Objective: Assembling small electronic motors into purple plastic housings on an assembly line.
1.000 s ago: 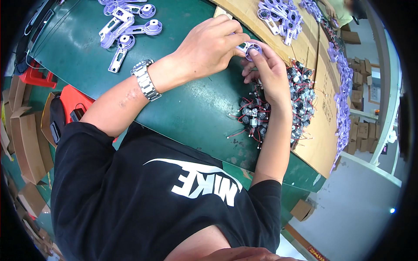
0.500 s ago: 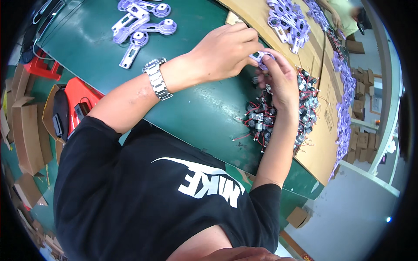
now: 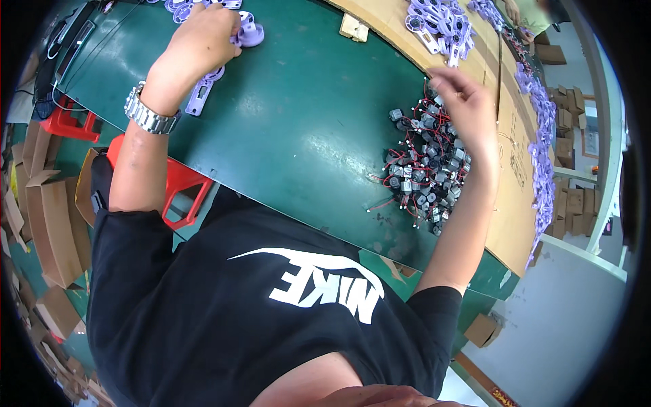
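My left hand (image 3: 203, 42), with a metal watch on its wrist, is over a group of purple plastic parts at the far left of the table. Its fingers are closed round one purple plastic part (image 3: 250, 34) with a round cup-shaped end. Another purple part (image 3: 199, 96) lies just below that hand. On the right, my right hand (image 3: 469, 102) hovers by the upper edge of a heap of small grey motors (image 3: 424, 169) with red wires. Its fingers are bent and smeared by motion, so whether they hold anything does not show.
A cardboard sheet (image 3: 505, 203) covers the table's right side, bearing a pile of purple parts (image 3: 441, 30) and a long row of more (image 3: 540, 149). A small pale block (image 3: 353, 28) sits at the cardboard's edge. Red stools (image 3: 183, 193) stand at left. Another person (image 3: 532, 17) is at far right.
My hands have parted. The left has swung to the far left, to the purple parts. The right has moved a little right, off the purple part both hands were at.
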`<state>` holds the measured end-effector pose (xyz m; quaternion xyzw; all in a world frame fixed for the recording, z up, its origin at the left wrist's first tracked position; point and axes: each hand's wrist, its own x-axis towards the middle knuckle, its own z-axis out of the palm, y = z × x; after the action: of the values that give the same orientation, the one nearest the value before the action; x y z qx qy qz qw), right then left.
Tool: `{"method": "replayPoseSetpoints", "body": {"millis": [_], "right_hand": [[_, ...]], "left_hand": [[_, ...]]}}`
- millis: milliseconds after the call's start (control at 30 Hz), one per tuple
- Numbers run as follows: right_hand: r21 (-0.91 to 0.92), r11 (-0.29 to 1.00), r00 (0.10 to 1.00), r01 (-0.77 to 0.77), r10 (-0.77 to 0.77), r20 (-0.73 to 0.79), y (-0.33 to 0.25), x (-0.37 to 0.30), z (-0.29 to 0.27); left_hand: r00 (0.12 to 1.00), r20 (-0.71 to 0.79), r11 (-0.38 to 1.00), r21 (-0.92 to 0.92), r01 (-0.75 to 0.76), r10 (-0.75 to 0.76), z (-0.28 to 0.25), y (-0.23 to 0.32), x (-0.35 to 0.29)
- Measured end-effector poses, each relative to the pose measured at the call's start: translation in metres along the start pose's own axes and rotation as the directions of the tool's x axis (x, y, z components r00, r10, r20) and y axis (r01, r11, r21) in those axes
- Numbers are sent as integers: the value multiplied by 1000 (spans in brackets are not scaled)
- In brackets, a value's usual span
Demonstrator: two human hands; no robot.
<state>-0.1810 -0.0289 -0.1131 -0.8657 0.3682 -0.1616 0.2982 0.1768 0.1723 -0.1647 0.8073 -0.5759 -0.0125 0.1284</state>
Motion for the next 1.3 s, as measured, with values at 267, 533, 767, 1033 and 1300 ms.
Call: {"method": "replayPoseSetpoints", "body": {"millis": [267, 533, 767, 1033, 1300], "right_hand": [[-627, 747, 975, 219, -138, 176, -10, -42, 58], [-220, 965, 987, 142, -123, 99, -8, -21, 52], [-26, 995, 995, 95, -95, 3, -13, -22, 58], [-27, 986, 985, 167, -168, -40, -5, -22, 61], [-217, 914, 939, 343, -342, 46, -7, -31, 56]], "left_hand": [[988, 43, 891, -428, 155, -152, -46, 60, 17], [825, -490, 912, -130, -389, 282, 34, 94, 44], [876, -309, 867, -222, -446, 371, 64, 106, 48], [817, -348, 792, -256, -554, 459, 71, 100, 51], [708, -476, 718, -203, -665, 521, 58, 99, 56]]}}
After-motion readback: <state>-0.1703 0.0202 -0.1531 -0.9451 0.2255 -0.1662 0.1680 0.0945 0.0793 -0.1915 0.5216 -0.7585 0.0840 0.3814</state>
